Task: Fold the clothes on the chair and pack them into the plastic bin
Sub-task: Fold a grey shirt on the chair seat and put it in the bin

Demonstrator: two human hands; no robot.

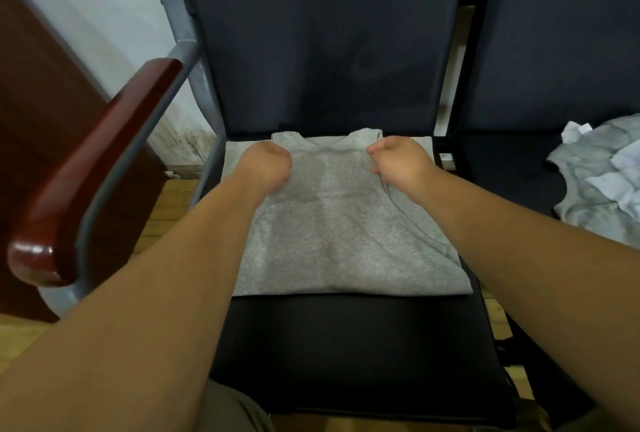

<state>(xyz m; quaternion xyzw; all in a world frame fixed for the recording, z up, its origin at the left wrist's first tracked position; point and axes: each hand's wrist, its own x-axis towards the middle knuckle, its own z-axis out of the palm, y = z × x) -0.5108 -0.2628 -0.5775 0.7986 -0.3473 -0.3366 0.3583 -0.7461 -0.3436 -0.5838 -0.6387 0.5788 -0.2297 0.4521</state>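
1. Toward the back edge of the black padded chair seat (346,345), a light grey sleeveless knit vest (339,241) lies flat, neckline up by the backrest and hem around mid-seat.
2. The left hand (268,163) has its fingers curled under and grips the vest at its left armhole edge.
3. Same deal with the right hand (401,163), which is curled tight and pinches the fabric at the right armhole.
4. On the neighbouring seat to the right sits a crumpled heap of grey and white clothes (602,185).
5. A glossy reddish-brown wooden armrest (93,171) runs along the seat's left side.

grey vest (343,230) | flat, neck away, on chair seat (346,345) | crumpled clothes (595,182) on next seat
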